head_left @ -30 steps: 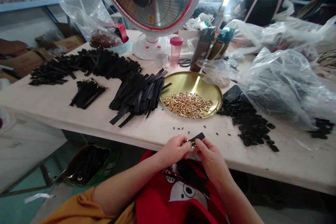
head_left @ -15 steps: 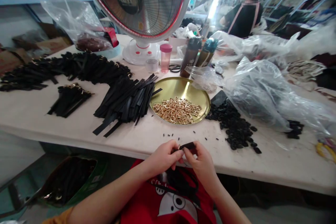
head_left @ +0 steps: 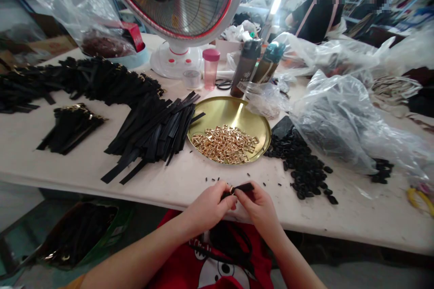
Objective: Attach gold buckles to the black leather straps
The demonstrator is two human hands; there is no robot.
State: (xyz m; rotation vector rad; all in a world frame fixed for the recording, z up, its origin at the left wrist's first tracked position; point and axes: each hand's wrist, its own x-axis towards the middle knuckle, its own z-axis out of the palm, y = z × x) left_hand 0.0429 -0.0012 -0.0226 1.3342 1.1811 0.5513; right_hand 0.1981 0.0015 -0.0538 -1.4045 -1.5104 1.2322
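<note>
Over the table's front edge, my left hand (head_left: pixel 219 199) pinches a black strap (head_left: pixel 244 187) where a small gold buckle (head_left: pixel 232 190) shows at its near end. My right hand (head_left: pixel 257 205) grips the same strap from the other side, thumb against it. Fingers hide part of the strap and buckle. Beyond my hands stands a round gold tray (head_left: pixel 233 104) with a heap of gold buckles (head_left: pixel 225 143) in it. Loose black straps (head_left: pixel 156 131) lie left of the tray, and small black pieces (head_left: pixel 305 167) are piled to its right.
Black straps with gold fittings (head_left: pixel 69 128) form a bundle at left, before a longer row (head_left: pixel 101 82). A fan (head_left: pixel 176 61), a pink-lidded cup (head_left: pixel 210 70) and two bottles (head_left: pixel 247 68) stand behind. Plastic bags (head_left: pixel 346 122) and yellow-handled pliers (head_left: pixel 417 198) lie right. A person (head_left: pixel 315 18) is farther back.
The view has shifted slightly, so the items at left sit farther left. Both hands keep hold of the strap; more of the gold buckle shows between the fingers.
</note>
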